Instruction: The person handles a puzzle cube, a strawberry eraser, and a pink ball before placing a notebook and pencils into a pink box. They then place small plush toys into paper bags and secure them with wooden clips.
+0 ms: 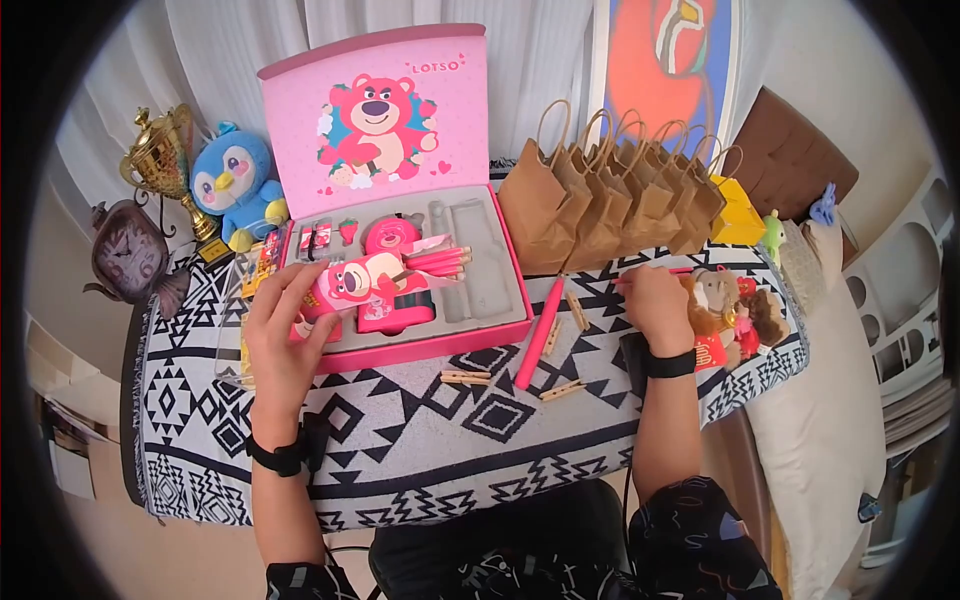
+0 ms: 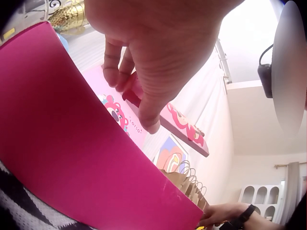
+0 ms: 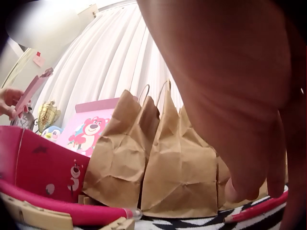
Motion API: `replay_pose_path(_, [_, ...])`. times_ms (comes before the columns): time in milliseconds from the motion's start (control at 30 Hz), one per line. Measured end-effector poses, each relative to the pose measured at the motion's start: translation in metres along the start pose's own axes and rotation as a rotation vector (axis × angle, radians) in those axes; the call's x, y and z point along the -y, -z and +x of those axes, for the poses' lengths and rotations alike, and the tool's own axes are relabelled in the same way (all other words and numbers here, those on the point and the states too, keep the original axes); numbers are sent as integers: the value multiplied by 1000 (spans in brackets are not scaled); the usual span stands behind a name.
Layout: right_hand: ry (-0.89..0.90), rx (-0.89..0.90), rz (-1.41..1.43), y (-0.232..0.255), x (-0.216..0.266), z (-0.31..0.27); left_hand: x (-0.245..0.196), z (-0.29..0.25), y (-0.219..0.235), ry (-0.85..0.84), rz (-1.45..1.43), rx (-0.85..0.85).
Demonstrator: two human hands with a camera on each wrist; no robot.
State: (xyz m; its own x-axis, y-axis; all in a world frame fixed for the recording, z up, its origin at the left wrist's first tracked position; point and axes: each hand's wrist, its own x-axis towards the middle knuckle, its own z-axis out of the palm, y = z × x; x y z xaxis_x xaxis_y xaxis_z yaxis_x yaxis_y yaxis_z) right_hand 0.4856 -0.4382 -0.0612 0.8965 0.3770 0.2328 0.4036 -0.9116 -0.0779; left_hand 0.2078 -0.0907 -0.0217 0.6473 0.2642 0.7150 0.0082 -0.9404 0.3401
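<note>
Patterned tablecloth (image 1: 400,440): left hand (image 1: 285,340) gripping pink pencil pack (image 1: 365,280), right hand (image 1: 655,305) pinching red pencil (image 3: 254,211).

Home room: curtains (image 1: 250,40), plush penguin (image 1: 234,182), trophy (image 1: 165,150).

Daylight comes through the white curtain (image 1: 560,60) beyond the fingers and fills the scene brightly and evenly; shadows on the table (image 1: 420,440) are soft and faint. The head view is a fisheye circle with black corners, and straight lines bow toward its rim. In both wrist views the hand sits so close to the lens that it is blurred and shaded, a dark mass against a washed-out background. Above the left hand's fingers (image 2: 148,120) the wall is nearly overexposed. The paper bags (image 3: 177,163) behind the right hand's fingers stay fairly sharp.
</note>
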Motion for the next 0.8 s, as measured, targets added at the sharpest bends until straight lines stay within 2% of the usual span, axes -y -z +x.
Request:
replay_pose_path(100, [-11,53,-56,4,7,1,1,0,0,23,-16,-23])
replay_pose_path(200, [-9,0,-28,5,11,2,-1,0,3,78,-46,-16])
replay_pose_path(267, [44,-34,-8,-9,8,5,3,1,2,-32,-12,-37])
replay_pose_path(400, [102,-41,30,-12,10,13,6,0,2,9,-7,-32])
replay_pose_path(567, [144,-68,70,-9,6,10,7,0,4,-26,11,-45])
replay_pose_path(800, [58,-12,80,-8,-2,17,6,0,4,5,-13,-54])
